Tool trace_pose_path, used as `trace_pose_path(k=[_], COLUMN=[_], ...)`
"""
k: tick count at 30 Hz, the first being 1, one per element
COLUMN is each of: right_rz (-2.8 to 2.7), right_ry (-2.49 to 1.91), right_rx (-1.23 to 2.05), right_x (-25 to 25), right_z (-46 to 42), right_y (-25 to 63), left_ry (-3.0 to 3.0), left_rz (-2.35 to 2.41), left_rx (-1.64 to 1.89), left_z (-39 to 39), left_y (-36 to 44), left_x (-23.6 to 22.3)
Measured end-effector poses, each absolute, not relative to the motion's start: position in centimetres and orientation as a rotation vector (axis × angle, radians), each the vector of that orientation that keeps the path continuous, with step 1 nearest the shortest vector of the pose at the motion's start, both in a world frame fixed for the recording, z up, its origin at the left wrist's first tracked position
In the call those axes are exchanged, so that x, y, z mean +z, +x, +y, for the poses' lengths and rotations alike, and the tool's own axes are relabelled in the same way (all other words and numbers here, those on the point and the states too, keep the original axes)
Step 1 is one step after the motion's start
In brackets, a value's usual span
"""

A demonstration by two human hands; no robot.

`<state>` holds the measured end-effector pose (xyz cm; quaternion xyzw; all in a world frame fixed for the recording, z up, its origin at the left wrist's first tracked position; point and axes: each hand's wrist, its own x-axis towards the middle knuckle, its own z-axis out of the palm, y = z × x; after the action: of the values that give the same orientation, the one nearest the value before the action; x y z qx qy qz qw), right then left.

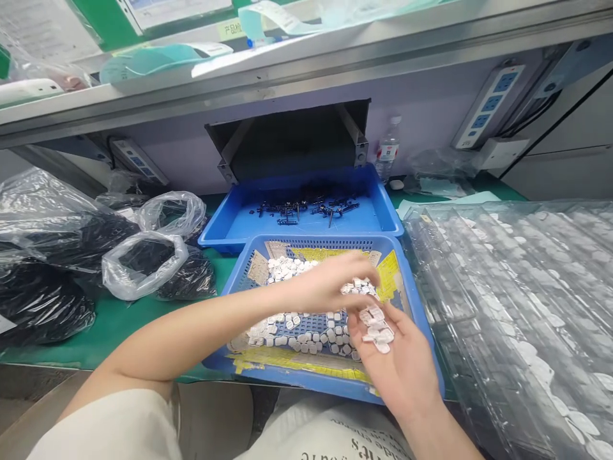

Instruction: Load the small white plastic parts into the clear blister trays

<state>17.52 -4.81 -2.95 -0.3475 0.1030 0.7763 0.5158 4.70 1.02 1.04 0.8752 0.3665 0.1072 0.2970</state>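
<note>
My right hand (400,354) is turned palm up over the front right of the blue basket (330,378). In its cupped palm lies a small heap of white square plastic pieces (378,329). My left hand (347,281) reaches across from the left, just above the right fingertips. Its fingers are curled and slightly blurred, with a gap between them and the thumb; I see nothing held there. Loose white pieces (306,342) of the same kind lie spread over the basket's floor, partly hidden by my left forearm. Yellow tape lines parts of the basket.
Behind the basket stands a blue tray (230,223) with black plastic parts (292,209). Bags of black parts (186,271) sit at the left. Clear trays (517,287) of white pieces are stacked at the right. A water bottle (387,150) stands at the back under the metal shelf (268,83).
</note>
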Motion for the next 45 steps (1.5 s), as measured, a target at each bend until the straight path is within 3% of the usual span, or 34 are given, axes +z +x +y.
trace_pose_path(k=[2,6,12,33,40,45], right_rz=[0.268,0.296,0.288,0.213,0.156,0.274], right_ry=[-0.868,-0.899,-0.936,-0.861,-0.746,-0.929], right_rx=[1.848,1.809,1.800,1.902,1.979,1.886], right_x=[-3.1,-3.0,-2.8,-3.4,-3.2,-2.9], right_z=[-4.8,-4.7,-4.7,-5.0,-4.8,-4.7], right_y=[17.5,17.5,17.6,16.9,16.7,17.1], left_ry=[2.260,2.129,2.047,1.281,1.752,2.190], left_rz=[1.334,1.597,1.618,1.057,0.963,1.476], left_rx=[0.043,-0.292,-0.351,0.267,0.253,-0.035], left_z=[2.2,2.9,1.4,1.8,0.6,4.3], left_y=[2.4,-1.0,-2.0,-1.9,2.5,0.9], left_x=[-0.4,-4.5,-7.2,-1.1,2.7,1.0])
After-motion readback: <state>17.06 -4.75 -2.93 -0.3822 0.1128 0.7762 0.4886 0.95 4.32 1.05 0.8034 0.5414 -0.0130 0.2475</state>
